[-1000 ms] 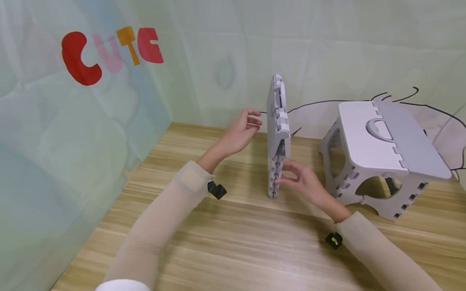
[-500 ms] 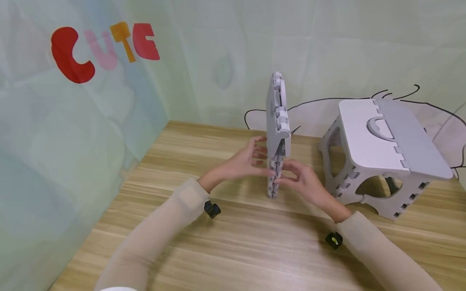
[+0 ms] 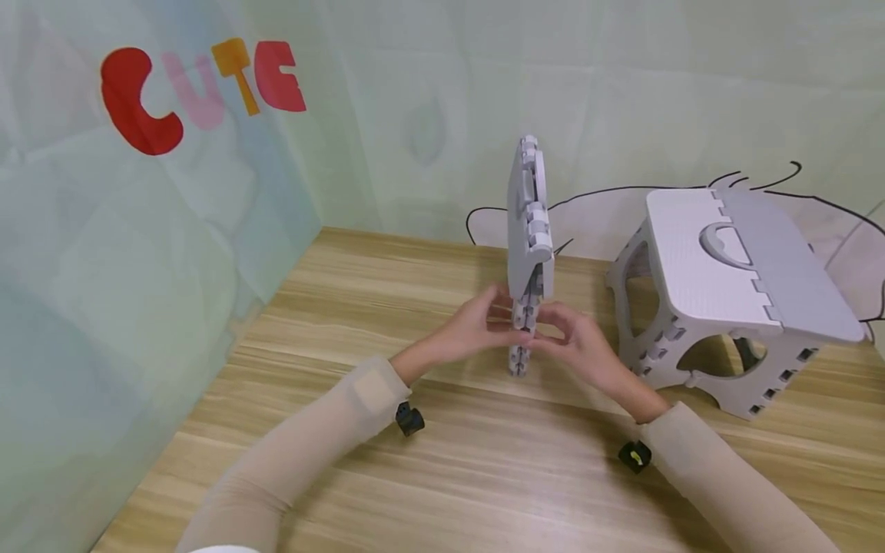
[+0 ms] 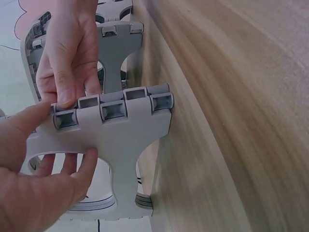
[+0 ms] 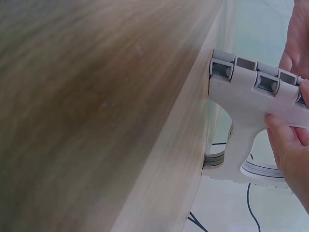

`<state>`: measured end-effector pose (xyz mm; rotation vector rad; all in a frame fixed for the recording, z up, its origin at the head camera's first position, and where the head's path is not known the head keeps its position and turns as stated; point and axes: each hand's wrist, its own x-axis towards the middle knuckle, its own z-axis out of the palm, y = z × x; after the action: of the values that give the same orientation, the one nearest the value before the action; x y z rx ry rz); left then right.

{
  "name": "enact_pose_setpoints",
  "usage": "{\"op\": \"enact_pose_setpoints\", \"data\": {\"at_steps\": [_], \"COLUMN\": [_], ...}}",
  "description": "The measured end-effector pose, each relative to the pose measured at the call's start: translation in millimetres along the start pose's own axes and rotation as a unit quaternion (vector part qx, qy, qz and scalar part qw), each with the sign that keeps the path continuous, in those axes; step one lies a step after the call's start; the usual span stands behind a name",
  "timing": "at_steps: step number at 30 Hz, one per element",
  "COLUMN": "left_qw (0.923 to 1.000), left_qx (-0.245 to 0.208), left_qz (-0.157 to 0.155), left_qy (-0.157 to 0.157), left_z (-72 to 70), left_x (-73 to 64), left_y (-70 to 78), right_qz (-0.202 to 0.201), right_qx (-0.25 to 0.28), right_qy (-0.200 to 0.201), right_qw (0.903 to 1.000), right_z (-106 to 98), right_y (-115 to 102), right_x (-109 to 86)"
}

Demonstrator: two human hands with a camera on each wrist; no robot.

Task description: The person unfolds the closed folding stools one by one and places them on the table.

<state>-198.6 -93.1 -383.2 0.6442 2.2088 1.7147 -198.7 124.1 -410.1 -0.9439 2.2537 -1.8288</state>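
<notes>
A folded grey-and-white folding stool (image 3: 523,215) stands upright on its edge on the wooden surface, narrow side facing me. My left hand (image 3: 469,330) grips its lower part from the left. In the left wrist view, that hand's thumb lies at the hinged edge and its fingers (image 4: 72,176) curl into the cut-out of the leg panel (image 4: 123,140). From the right, my right hand (image 3: 586,352) holds the same lower part; its thumb is at the hinges and its fingers (image 5: 285,137) are at the leg cut-out. Both thumbs are close together.
To the right stands a second, unfolded stool (image 3: 712,269) with a white-and-grey top and a handle slot. Behind is a pale green fabric wall (image 3: 429,92), with "CUTE" letters (image 3: 141,100) on the left side. Wood-grain tabletop (image 3: 477,461) extends in front.
My left hand has come down and right from beside the folded stool's upper part and now grips its lower part. The right hand and both stools have stayed in place.
</notes>
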Motion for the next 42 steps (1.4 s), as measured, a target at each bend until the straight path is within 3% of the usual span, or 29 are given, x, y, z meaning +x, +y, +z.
{"op": "enact_pose_setpoints", "data": {"at_steps": [7, 18, 27, 42], "left_qw": [0.9997, 0.9981, 0.9955, 0.9963], "left_qx": [0.015, 0.053, 0.092, 0.082], "left_qz": [0.011, 0.032, 0.023, 0.022], "left_qy": [0.013, 0.002, -0.007, -0.015], "left_z": [2.8, -0.4, -8.0, -22.8], "left_x": [-2.0, -4.6, -8.5, -17.7], "left_y": [-1.3, -0.2, 4.8, 4.0], "right_qz": [0.009, 0.0, -0.006, -0.005], "right_qx": [-0.009, -0.026, -0.026, -0.031], "right_qy": [0.003, -0.004, -0.009, -0.012], "right_qw": [0.9999, 0.9997, 0.9996, 0.9994], "right_z": [1.4, 0.6, 0.6, 2.0], "right_y": [-1.0, -2.1, -2.3, -2.1], "right_x": [-0.7, 0.8, 1.2, 0.1]}}
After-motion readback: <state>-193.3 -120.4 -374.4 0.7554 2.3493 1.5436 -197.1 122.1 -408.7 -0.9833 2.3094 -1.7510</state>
